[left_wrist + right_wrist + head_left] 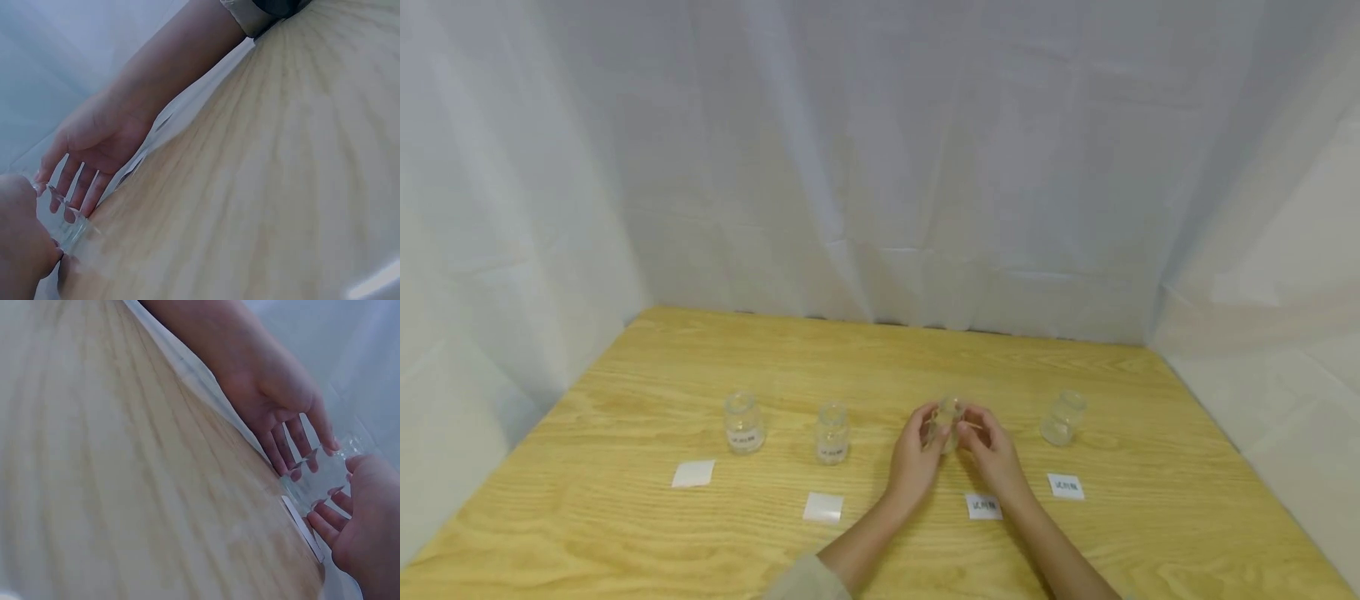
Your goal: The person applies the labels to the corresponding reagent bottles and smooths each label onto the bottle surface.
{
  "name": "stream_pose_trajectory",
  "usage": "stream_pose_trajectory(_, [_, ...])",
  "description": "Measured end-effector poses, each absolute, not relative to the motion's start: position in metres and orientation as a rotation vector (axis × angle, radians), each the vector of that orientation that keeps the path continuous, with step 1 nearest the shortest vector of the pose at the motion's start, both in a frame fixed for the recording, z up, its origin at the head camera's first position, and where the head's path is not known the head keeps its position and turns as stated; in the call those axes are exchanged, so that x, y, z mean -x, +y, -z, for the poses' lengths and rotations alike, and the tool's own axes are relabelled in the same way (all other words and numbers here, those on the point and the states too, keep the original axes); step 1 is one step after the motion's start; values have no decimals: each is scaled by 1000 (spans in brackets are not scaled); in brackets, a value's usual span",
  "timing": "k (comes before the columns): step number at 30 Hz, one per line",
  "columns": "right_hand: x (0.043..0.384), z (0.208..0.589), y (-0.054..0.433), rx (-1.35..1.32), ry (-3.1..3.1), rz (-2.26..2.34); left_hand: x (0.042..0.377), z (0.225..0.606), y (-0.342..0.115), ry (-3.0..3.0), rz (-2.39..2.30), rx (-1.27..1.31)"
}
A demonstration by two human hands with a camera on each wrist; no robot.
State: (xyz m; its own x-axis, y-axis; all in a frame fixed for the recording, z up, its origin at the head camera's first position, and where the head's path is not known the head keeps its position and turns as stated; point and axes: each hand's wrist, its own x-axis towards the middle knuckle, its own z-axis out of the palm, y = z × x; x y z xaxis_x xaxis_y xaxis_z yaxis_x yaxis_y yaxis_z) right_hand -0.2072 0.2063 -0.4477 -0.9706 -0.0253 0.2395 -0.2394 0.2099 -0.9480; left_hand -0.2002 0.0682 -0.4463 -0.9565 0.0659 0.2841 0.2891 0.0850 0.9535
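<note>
Both hands hold a small clear glass bottle (pixel 952 408) at the right of the table's middle. The left hand (pixel 916 458) wraps its left side and the right hand (pixel 997 461) its right side, thumbs toward the near face. In the right wrist view, fingertips of both hands meet the glass bottle (pixel 322 478), its base low by the wood surface. The left wrist view catches the right hand (pixel 109 134) with fingers against the far side of the glass. Just in front lies a white label card (pixel 984 506) with dark printed characters, close to the right wrist.
To the left stand two glass bottles (pixel 744 423) (pixel 832 435) bearing printed labels. A plain glass bottle (pixel 1063 418) is at the right, a printed card (pixel 1065 487) before it. Two blank white cards (pixel 693 473) (pixel 823 507) lie front left. White curtains (pixel 880 167) enclose the wooden table (pixel 625 533).
</note>
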Motion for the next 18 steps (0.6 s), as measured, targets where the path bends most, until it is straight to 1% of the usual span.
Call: stream_pose_trajectory(18, [187,444,197,-331,-2286,-1921,180,445,54,-2215,1976,405])
